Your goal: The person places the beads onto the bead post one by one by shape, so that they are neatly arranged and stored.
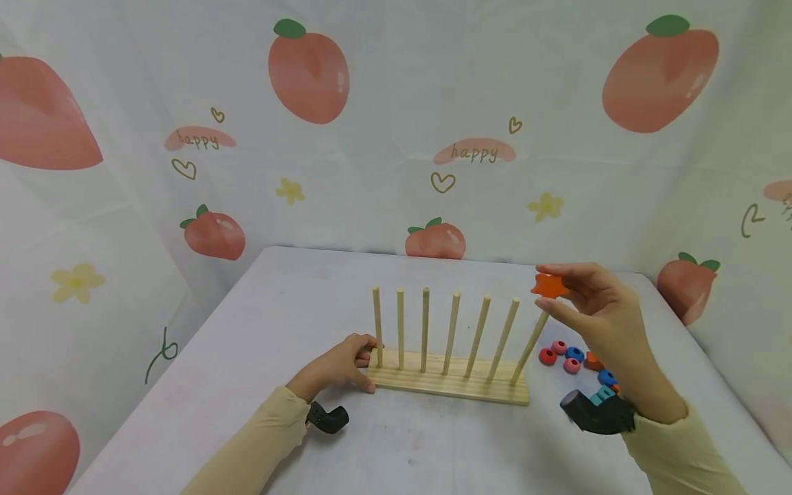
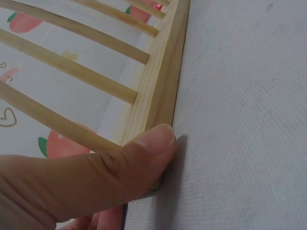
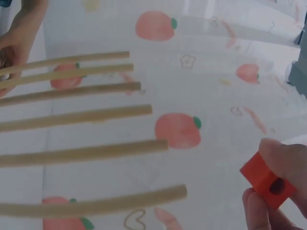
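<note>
A wooden peg rack (image 1: 445,386) stands on the table, with several upright dowels rising in a row from its flat base. At its left end, my left hand (image 1: 337,364) grips the base, the thumb (image 2: 153,139) pressed on the front edge and the fingers behind. My right hand (image 1: 612,316) pinches an orange bead (image 1: 549,286) between thumb and fingers, close above the tip of the rightmost dowel (image 1: 533,344). Seen in the right wrist view, the bead (image 3: 261,176) is angular with a round hole in one face, and no dowel passes through it.
Loose beads in red, pink, blue and orange lie right of the rack, among them a red bead (image 1: 547,356) and a blue bead (image 1: 575,353). My right forearm partly covers this group. A fruit-printed white cloth (image 1: 371,179) hangs behind the white table (image 1: 297,295).
</note>
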`<state>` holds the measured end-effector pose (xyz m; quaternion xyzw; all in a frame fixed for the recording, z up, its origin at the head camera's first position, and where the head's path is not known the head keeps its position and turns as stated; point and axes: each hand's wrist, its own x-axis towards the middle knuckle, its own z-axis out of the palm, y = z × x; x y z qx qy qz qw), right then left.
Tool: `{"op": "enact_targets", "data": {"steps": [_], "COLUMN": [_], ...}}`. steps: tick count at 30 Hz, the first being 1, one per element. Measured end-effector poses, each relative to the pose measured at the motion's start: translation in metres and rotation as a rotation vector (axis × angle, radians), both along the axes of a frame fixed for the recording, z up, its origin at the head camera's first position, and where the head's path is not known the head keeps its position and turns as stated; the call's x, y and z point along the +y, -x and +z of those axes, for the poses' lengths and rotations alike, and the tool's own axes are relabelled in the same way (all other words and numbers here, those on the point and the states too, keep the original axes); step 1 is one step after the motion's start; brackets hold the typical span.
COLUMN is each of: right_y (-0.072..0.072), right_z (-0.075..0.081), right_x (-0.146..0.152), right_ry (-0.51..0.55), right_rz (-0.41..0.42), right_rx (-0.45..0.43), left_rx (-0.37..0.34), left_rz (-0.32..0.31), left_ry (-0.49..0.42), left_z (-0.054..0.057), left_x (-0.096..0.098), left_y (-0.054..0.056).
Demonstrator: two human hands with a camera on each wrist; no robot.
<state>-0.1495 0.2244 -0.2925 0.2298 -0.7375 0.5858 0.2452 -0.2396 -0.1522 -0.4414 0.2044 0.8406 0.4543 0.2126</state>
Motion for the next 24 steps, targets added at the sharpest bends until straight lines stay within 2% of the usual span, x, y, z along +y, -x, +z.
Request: {"op": "enact_targets", "data": {"steps": [1, 4, 8, 14, 20, 24], "right_y": [0.001, 0.004, 0.006, 0.012, 0.016, 0.018], "right_z": [0.0, 0.002, 0.003, 0.005, 0.007, 0.009], "right_x": [-0.003, -0.01, -0.019, -0.031, -0.042, -0.049], "right_ry": [0.012, -0.03, -0.067, 0.067, 0.103, 0.102], "right_rz": [0.037, 0.067, 0.061, 0.197, 0.231, 0.203], "right_rx": [0.021, 0.066, 0.077, 0.068, 0.059, 0.039], "left_rx": [0.0, -0.002, -0.005, -0.003, -0.015, -0.026], "left_rz": [0.001, 0.001, -0.003, 0.004, 0.002, -0.001], "left_ry": [0.0, -0.001, 0.0, 0.015, -0.01, -0.019], "left_z": [0.0, 0.0, 0.0, 0.001, 0.0, -0.002], "left_x": [0.0, 0.0, 0.0, 0.001, 0.0, 0.0], "left_y": [0.0, 0.0, 0.0, 0.0, 0.001, 0.001]}}
